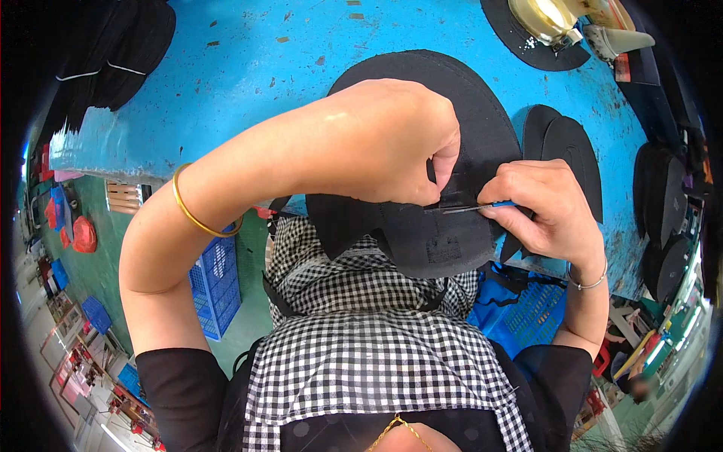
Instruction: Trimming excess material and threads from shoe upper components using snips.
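Note:
A large rounded black fabric piece point(482, 113) lies over the front edge of the blue table, its lower part hanging toward my checked apron. My left hand point(407, 135) bends across it from the left, fingers curled in a pinch against the fabric. Whatever is between those fingertips is too small to make out. In my right hand point(546, 200), thumb and fingers close on a thin metal tool with a blue part point(471, 208). Its narrow tip points left along the fabric, close to my left fingertips. A dark rectangular patch point(444, 248) shows on the fabric just below.
Smaller black rounded pieces point(572, 151) lie to the right on the blue table point(248, 68). Bundled black pieces point(124, 53) stand at far left. A shiny, gold-toned object point(546, 19) sits at far right. Blue crates point(218, 286) point(527, 313) are below the table.

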`<state>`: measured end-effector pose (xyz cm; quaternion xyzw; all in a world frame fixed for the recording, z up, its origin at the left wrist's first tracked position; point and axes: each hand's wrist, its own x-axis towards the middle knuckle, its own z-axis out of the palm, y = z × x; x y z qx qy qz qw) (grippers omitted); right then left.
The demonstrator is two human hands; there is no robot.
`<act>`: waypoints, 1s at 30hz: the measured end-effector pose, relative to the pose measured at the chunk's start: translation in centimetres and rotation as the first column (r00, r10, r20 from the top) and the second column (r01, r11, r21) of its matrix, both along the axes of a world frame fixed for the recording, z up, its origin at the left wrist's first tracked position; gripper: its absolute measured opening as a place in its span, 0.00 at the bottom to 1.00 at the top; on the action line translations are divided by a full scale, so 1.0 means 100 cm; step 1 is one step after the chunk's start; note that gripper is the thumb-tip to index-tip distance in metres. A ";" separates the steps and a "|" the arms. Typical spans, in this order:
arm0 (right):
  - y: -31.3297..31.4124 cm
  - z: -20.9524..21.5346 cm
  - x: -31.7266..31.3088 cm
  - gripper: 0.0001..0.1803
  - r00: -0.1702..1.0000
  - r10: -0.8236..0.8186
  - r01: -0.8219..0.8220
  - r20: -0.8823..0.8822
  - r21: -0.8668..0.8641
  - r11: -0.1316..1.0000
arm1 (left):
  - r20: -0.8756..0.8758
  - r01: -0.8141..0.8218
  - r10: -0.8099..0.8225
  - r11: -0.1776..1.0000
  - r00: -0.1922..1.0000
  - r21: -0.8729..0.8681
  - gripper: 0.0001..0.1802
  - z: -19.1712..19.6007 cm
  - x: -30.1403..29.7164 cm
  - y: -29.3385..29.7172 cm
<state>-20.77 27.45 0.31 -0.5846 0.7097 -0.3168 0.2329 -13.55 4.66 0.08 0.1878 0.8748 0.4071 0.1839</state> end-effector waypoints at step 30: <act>-0.023 0.004 -0.002 0.08 0.874 -0.038 0.064 -0.485 0.036 0.997 | -0.270 0.025 -0.060 0.991 0.961 -0.130 0.07 0.001 -0.002 -0.025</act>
